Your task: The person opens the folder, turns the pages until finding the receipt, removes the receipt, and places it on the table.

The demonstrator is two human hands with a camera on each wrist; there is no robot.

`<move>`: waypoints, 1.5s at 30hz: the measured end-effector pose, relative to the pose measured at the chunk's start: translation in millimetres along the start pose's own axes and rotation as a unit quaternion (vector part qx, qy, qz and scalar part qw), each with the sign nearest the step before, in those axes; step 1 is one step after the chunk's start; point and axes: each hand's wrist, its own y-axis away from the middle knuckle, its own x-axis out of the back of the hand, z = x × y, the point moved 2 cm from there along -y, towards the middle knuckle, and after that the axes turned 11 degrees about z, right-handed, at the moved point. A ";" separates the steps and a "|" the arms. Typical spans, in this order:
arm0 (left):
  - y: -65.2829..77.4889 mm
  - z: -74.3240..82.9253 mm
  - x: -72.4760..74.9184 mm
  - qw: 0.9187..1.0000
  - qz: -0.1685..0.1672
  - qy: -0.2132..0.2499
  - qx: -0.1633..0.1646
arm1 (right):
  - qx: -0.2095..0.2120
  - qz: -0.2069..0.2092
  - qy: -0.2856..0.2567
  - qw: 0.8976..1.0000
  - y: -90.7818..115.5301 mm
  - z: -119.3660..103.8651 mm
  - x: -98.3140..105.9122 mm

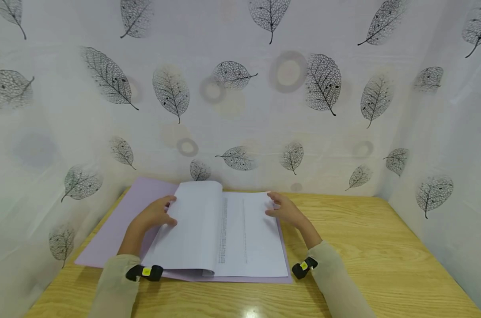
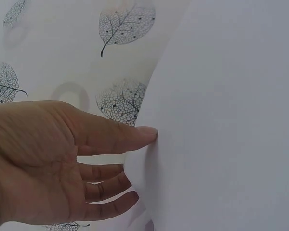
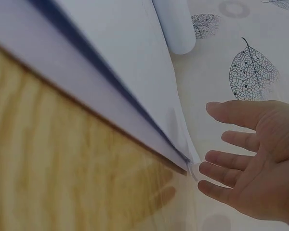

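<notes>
A bound document (image 1: 260, 234) with a lilac cover (image 1: 117, 229) lies spread on the table, white pages on both sides. Its right page carries narrow columns of small print, too fine to read. The left page (image 1: 188, 225) is blank and bows up near the spine. My left hand (image 1: 156, 214) pinches that page's outer edge; in the left wrist view the thumb (image 2: 147, 135) lies on its face and the fingers reach behind. Beside the right page's outer upper edge is my right hand (image 1: 285, 212), its fingers (image 3: 226, 159) spread and holding nothing.
The wood-grain table (image 1: 343, 229) extends to the right of the document. Behind and at both sides hangs a pale curtain (image 1: 240, 115) printed with dark skeleton leaves. A black wrist camera sits on each sleeve, the left one (image 1: 145, 272) near the document's lower edge.
</notes>
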 end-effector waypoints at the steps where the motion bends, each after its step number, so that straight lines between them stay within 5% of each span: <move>1: -0.3 -0.5 0.2 1.000 0.001 -0.009 -0.004 | -0.001 -0.001 -0.001 1.000 0.1 0.7 -0.2; 8: -5.1 -6.8 -1.5 0.998 -0.003 -0.058 -0.009 | -0.007 -0.006 0.016 1.000 0.1 3.5 -1.6; 36: -5.3 -11.5 -13.9 0.996 -0.029 -0.076 0.026 | -0.028 -0.043 0.027 0.998 0.8 6.1 -3.4; 45: -4.4 -7.2 -18.2 0.995 -0.017 -0.094 -0.024 | -0.029 -0.039 0.030 0.998 2.6 2.5 -2.5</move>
